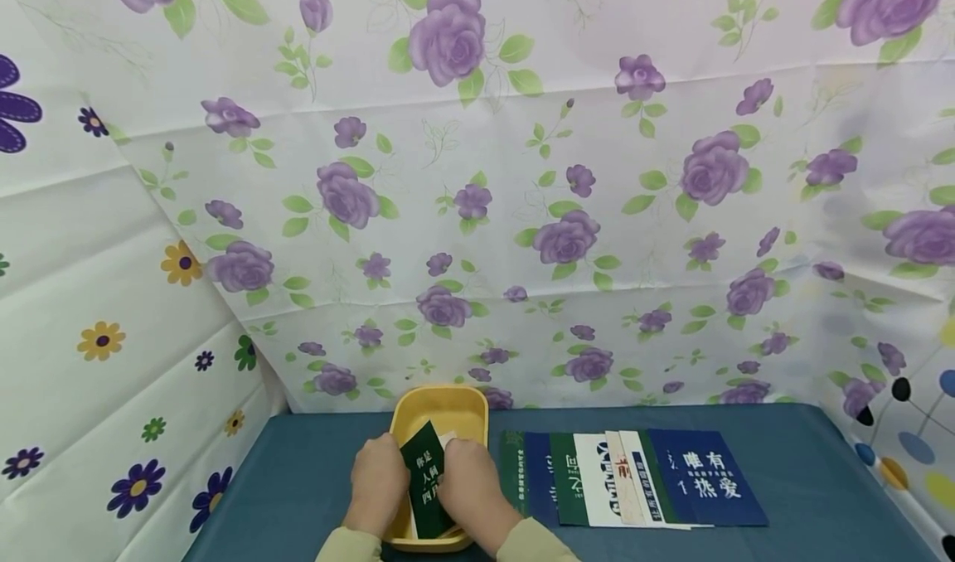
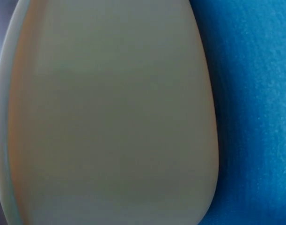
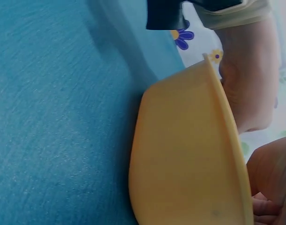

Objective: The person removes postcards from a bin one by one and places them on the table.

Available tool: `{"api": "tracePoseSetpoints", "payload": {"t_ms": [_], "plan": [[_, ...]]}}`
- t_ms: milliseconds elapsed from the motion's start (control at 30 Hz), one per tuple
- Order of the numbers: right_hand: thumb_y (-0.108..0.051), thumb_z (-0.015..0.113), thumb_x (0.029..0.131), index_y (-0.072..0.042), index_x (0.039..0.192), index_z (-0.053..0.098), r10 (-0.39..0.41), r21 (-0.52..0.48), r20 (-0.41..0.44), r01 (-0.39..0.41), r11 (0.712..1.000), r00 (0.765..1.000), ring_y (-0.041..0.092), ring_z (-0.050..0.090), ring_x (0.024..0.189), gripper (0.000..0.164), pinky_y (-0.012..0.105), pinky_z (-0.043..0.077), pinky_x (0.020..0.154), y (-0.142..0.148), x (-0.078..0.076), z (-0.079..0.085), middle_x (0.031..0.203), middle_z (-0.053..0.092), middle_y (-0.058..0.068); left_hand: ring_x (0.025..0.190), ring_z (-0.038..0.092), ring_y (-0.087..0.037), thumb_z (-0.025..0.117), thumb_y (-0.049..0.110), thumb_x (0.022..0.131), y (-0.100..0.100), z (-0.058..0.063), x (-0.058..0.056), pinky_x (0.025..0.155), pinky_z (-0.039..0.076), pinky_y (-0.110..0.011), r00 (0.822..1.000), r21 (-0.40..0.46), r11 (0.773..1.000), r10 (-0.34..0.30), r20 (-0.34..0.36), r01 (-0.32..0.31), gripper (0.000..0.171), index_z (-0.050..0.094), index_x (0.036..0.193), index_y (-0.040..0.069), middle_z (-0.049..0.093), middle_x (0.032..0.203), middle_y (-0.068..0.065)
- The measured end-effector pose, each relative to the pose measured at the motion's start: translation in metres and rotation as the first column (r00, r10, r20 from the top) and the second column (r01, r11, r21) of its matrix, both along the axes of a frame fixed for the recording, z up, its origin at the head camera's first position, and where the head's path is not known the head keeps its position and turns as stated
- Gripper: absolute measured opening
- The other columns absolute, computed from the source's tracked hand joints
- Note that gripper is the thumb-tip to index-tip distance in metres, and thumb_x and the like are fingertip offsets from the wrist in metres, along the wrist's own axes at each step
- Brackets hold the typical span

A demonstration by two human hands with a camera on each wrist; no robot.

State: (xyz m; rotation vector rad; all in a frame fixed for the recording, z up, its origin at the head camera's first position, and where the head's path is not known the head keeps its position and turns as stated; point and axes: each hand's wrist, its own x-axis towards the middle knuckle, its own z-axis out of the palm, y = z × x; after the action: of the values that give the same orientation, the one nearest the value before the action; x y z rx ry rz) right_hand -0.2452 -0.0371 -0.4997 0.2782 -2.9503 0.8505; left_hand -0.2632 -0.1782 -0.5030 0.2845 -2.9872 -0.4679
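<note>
A dark green card [image 1: 424, 479] with white Chinese characters stands tilted over the yellow plastic basket [image 1: 440, 394]. My left hand [image 1: 379, 472] holds its left edge, fingers curled. On the other side my right hand [image 1: 472, 477] grips the card's right edge. Pale paper [image 1: 448, 438] shows behind the card, inside the basket. The left wrist view is filled by the basket's outer wall [image 2: 119, 112]. In the right wrist view, the left hand [image 3: 248, 93] appears beyond the basket's rim, and the right hand [image 3: 274, 180] with bent fingers is at the lower right.
Right of the basket, several overlapping cards lie in a row on the blue-green table [image 1: 298, 487], ending in a dark blue card [image 1: 709, 479] with white characters. A flowered cloth [image 1: 522, 214] hangs behind the table, with more patterned cloth at both sides.
</note>
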Motion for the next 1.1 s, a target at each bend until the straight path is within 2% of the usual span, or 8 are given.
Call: {"api": "tracePoseSetpoints", "payload": {"t_ms": [167, 267, 367, 500, 667, 800, 933, 1100], "plan": [[-0.017, 0.074, 0.077, -0.008, 0.073, 0.06, 0.021, -0.088, 0.049, -0.017, 0.996, 0.999, 0.014, 0.058, 0.055, 0.017, 0.028, 0.046, 0.049, 0.004, 0.0, 0.001, 0.058, 0.056, 0.002, 0.062, 0.065, -0.029, 0.069, 0.002, 0.075, 0.0, 0.0, 0.001, 0.049, 0.05, -0.041, 1.0, 0.008, 1.0, 0.008, -0.007, -0.008, 0.011, 0.064, 0.084, -0.003, 0.065, 0.071, -0.016], [-0.017, 0.072, 0.08, -0.015, 0.06, 0.045, 0.025, -0.143, 0.069, -0.015, 0.99, 0.997, 0.008, 0.038, 0.043, 0.034, 0.024, 0.032, 0.042, 0.006, 0.0, 0.001, 0.048, 0.035, -0.005, 0.062, 0.065, -0.03, 0.068, 0.002, 0.075, 0.0, 0.0, 0.001, 0.049, 0.05, -0.042, 1.0, 0.004, 1.0, 0.003, -0.01, -0.003, 0.011, 0.064, 0.084, -0.004, 0.065, 0.072, -0.017], [-0.017, 0.071, 0.081, -0.021, 0.056, 0.026, 0.024, -0.18, 0.065, -0.012, 0.984, 0.998, 0.009, 0.014, 0.044, 0.052, 0.025, 0.017, 0.043, 0.007, 0.0, 0.0, 0.051, 0.013, -0.007, 0.063, 0.065, -0.03, 0.069, 0.002, 0.074, 0.0, 0.0, 0.001, 0.05, 0.05, -0.042, 1.0, -0.001, 1.0, -0.001, -0.01, 0.001, 0.012, 0.064, 0.084, -0.003, 0.065, 0.072, -0.017], [-0.016, 0.071, 0.082, -0.023, 0.058, 0.019, 0.017, -0.205, 0.027, -0.011, 0.979, 1.0, 0.011, 0.005, 0.05, 0.057, 0.028, 0.011, 0.048, 0.008, -0.002, -0.001, 0.058, 0.006, -0.007, 0.064, 0.065, -0.031, 0.068, 0.001, 0.074, -0.001, 0.0, 0.002, 0.05, 0.05, -0.042, 1.0, -0.002, 1.0, -0.011, -0.014, 0.011, 0.011, 0.064, 0.083, -0.004, 0.065, 0.073, -0.017], [-0.016, 0.071, 0.081, -0.021, 0.058, 0.025, -0.004, -0.214, -0.017, 0.0, 0.977, 1.0, 0.009, 0.017, 0.048, 0.052, 0.026, 0.017, 0.046, 0.011, -0.004, 0.001, 0.057, 0.011, -0.007, 0.064, 0.065, -0.032, 0.067, 0.0, 0.075, 0.0, 0.0, 0.003, 0.051, 0.05, -0.043, 0.999, -0.001, 1.0, -0.025, -0.023, 0.025, 0.011, 0.064, 0.084, -0.005, 0.065, 0.073, -0.019], [-0.017, 0.072, 0.081, -0.016, 0.06, 0.043, -0.025, -0.231, -0.016, 0.02, 0.973, 1.0, 0.007, 0.04, 0.051, 0.036, 0.024, 0.031, 0.047, 0.014, -0.003, 0.004, 0.054, 0.032, -0.007, 0.064, 0.065, -0.034, 0.066, -0.001, 0.076, 0.001, 0.0, 0.004, 0.051, 0.05, -0.044, 0.999, -0.002, 0.999, -0.033, -0.033, 0.033, 0.009, 0.065, 0.084, -0.006, 0.066, 0.075, -0.02], [-0.016, 0.073, 0.08, -0.013, 0.076, 0.064, -0.05, -0.279, -0.043, 0.036, 0.96, 0.998, 0.008, 0.06, 0.069, 0.01, 0.025, 0.044, 0.053, 0.017, -0.002, 0.008, 0.069, 0.061, -0.004, 0.064, 0.065, -0.035, 0.061, -0.003, 0.079, 0.0, -0.001, 0.003, 0.05, 0.05, -0.044, 0.998, -0.003, 1.0, -0.03, -0.062, 0.03, 0.007, 0.065, 0.083, -0.006, 0.066, 0.075, -0.022], [-0.018, 0.073, 0.08, -0.014, 0.087, 0.069, -0.071, -0.326, -0.064, 0.046, 0.944, 0.995, 0.008, 0.065, 0.076, 0.01, 0.024, 0.05, 0.057, 0.022, -0.001, 0.016, 0.078, 0.067, -0.004, 0.064, 0.066, -0.034, 0.063, -0.002, 0.077, 0.0, -0.002, 0.002, 0.049, 0.05, -0.044, 0.995, -0.011, 0.999, -0.033, -0.093, 0.032, 0.005, 0.065, 0.08, -0.005, 0.067, 0.073, -0.02]]}}
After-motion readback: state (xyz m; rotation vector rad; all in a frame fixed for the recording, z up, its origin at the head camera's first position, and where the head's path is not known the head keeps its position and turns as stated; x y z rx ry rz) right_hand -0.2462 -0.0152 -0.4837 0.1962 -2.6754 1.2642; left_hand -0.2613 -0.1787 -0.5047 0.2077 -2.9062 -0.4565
